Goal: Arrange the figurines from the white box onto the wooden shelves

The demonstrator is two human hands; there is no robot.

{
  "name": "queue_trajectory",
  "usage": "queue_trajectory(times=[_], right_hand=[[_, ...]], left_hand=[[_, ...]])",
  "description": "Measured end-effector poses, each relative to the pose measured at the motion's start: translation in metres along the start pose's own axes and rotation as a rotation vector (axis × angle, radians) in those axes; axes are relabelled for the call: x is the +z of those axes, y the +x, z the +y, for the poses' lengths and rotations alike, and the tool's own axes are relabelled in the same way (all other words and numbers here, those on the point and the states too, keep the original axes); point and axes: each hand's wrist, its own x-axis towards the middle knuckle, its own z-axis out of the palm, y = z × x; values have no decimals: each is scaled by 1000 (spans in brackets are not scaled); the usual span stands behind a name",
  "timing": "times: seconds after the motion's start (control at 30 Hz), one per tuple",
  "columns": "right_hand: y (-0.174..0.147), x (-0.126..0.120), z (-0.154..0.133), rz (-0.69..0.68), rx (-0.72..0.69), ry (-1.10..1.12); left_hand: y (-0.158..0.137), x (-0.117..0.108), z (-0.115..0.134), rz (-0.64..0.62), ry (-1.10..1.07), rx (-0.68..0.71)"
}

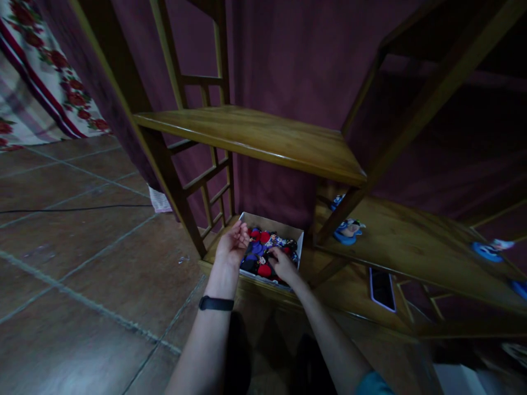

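Note:
A shallow white cardboard box (300, 247) stands on the low wooden shelf, filled with small cartoon-like figures (260, 249) in red, blue, purple and black. Over the box's left edge, my left hand (233, 241) is held palm up, fingers loosely bent and apart, with nothing seen in it. A dark band (216, 303) circles that wrist. My right hand (283, 264) reaches in from the right side of the box. Its fingertips are among the figures, slightly apart; nothing gripped can be made out, and the hand covers part of the contents.
A wooden shelf board (255, 134) juts out above the box. To the right, small figures on blue bases (346, 233) stand on another board, with a phone (382, 289) below. A cable (74, 209) crosses the tiled floor at left.

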Motion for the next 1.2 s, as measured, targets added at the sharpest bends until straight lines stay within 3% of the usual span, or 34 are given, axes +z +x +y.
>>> queue_trajectory(times=[0.13,0.27,0.4,0.57,0.73,0.97,1.07,1.2], right_hand=[[-16,-6,-4,60,296,666],[-35,-21,-13,57,364,984],[-42,-27,-17,80,297,903],[-33,-21,-14,221,46,451],[-27,-18,-11,269,-71,164],[-20,-19,-7,280,-9,355],[-17,-25,-9,317,36,362],[-16,-30,-13,264,18,367]], left_hand=[[-1,1,-2,8,33,5],[-4,4,-10,-9,183,22],[-10,9,-32,-63,643,47],[-15,8,-63,-146,1086,-23],[-7,2,-82,-249,1116,-74],[10,2,-77,-309,1023,212],[15,-3,-70,-400,1058,249],[18,-10,-66,-507,1193,298]])
